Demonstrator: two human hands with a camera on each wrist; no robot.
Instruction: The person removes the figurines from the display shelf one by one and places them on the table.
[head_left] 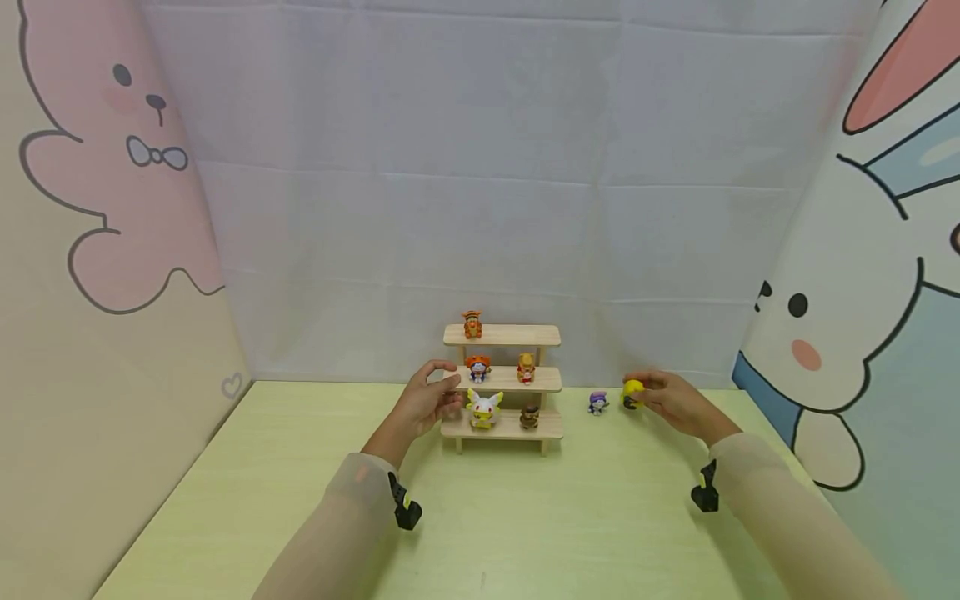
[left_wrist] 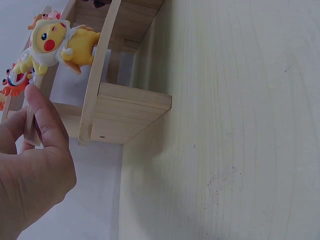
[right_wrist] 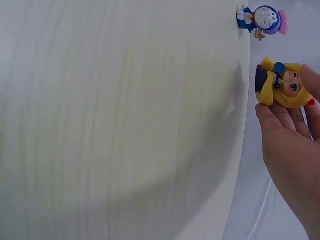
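Note:
My left hand [head_left: 422,406] is at the left side of a three-tier wooden display shelf [head_left: 513,335]; in the left wrist view, its thumb and fingers pinch the end of one board. Close to those fingers, a white-and-yellow figurine [left_wrist: 50,42] with a hood stands on the bottom tier. To the right of the shelf, my right hand [head_left: 678,406] holds a yellow-haired doll figurine [right_wrist: 287,85] between thumb and fingers. Beside it on the table stands a small blue-and-white cat figurine with a purple hat [head_left: 597,403].
An orange tiger figurine [head_left: 472,325] occupies the top tier. On the middle tier are a blue figurine in an orange hat [head_left: 477,368] and a yellow-and-red bear figurine [head_left: 527,368]. A brown figurine [head_left: 529,417] shares the bottom tier. White cloth [head_left: 495,183] hangs behind the table [head_left: 562,525].

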